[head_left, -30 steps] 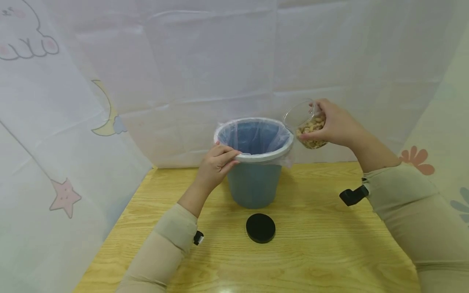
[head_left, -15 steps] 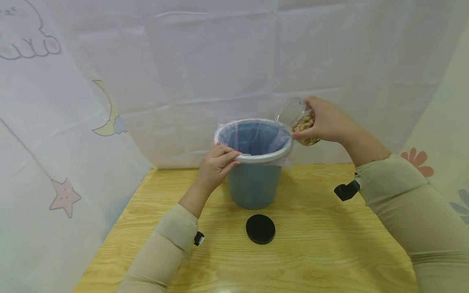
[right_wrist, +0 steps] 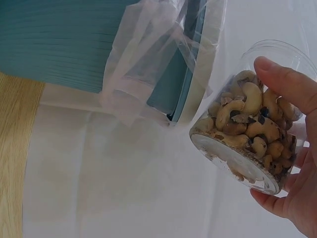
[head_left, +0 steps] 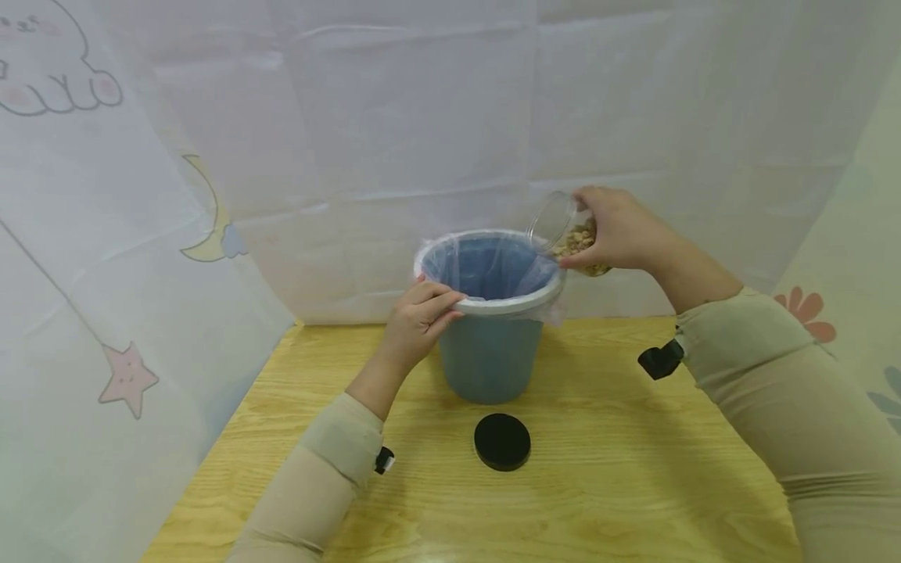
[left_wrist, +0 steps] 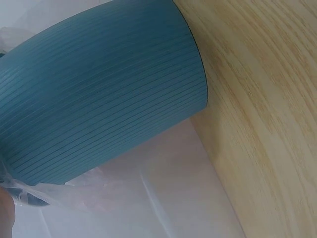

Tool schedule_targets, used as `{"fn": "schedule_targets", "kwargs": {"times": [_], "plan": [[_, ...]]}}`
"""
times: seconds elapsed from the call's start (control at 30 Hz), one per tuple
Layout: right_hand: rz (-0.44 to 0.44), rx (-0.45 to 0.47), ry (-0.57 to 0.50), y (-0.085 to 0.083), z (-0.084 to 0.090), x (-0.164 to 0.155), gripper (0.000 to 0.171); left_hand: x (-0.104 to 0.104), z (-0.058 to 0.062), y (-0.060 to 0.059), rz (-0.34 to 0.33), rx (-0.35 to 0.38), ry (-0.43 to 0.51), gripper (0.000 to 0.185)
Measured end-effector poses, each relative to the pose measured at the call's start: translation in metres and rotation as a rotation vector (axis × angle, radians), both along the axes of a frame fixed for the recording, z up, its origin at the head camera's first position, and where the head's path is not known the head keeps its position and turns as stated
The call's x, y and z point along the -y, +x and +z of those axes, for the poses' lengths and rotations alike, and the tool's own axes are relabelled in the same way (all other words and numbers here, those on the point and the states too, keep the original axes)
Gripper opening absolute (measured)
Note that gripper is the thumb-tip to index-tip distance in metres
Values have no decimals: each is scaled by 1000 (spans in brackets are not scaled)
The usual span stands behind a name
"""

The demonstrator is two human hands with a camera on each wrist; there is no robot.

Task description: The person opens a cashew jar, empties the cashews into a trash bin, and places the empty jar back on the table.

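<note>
Clear plastic jar [head_left: 572,234] of cashews lies tilted in the right hand [head_left: 619,231], whose grip wraps its base; its open mouth points left and down, over the far right rim of the blue bin [head_left: 490,313]. Left hand [head_left: 421,313] pinches the near left rim.

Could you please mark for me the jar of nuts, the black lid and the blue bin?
jar of nuts [right_wrist: 247,131]: right wrist view, on the clear wall over the nuts.
black lid [head_left: 502,442]: head view, middle of its flat top, on the table.
blue bin [head_left: 486,363]: head view, on its outer wall below the rim.
</note>
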State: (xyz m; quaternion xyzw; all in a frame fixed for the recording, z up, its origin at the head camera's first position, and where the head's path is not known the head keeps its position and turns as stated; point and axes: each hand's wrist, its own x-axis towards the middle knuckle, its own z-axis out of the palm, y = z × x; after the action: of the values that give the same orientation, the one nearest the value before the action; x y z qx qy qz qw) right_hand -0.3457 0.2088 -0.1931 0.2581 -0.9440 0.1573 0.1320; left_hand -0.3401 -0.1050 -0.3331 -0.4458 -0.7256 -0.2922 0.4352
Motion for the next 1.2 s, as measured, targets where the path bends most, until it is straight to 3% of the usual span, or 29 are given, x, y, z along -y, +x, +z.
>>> {"fn": "schedule_targets", "kwargs": {"times": [0.7,1.2], "plan": [[-71,6,142,-9,5,12,102,-1,3,1,13,-21,-9,24],[-90,3,186,-11,3,14,102,-3,3,1,17,-25,-9,24]]}}
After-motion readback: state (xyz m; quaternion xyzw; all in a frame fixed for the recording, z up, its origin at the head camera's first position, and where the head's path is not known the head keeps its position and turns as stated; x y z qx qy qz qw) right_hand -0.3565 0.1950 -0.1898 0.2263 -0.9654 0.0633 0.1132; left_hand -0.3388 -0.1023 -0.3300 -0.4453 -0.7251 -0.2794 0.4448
